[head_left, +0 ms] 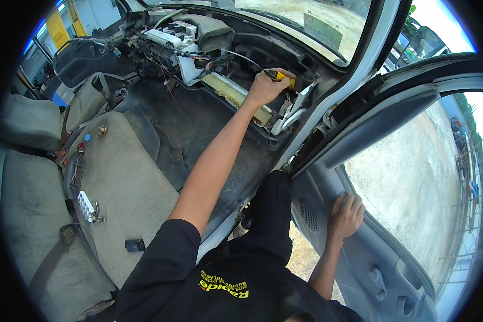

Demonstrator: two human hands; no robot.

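- Fingers of the left hand (264, 90) wrap closed around a compact yellow-and-black tool (292, 82); part of its body lies hidden under the palm.
- This tool is at the far right end of the stripped dark-grey plastic dashboard (260, 44), near the windscreen pillar; whether its tip touches anything I cannot tell.
- A thin pale cable (241, 55) arcs over the dashboard's open cavity toward the left hand; its end is hard to make out.
- Just below and right of that hand sits a white plastic trim piece (300, 104); to its left, a long pale-yellow bar (228, 91) slants along the dashboard's lower edge.
- The right hand (346, 217), fingers bent, rests on the open door's grey plastic panel (357, 257) beside the window; I cannot tell whether it grips.
- On the beige fabric seat (134, 177), well apart from both hands, lie a white holed plastic tray (84, 206) with small metal pieces (97, 212) just beside it, a small black block-like object (134, 246), a brass-coloured fitting (102, 130) and a flat blue disc (87, 137).
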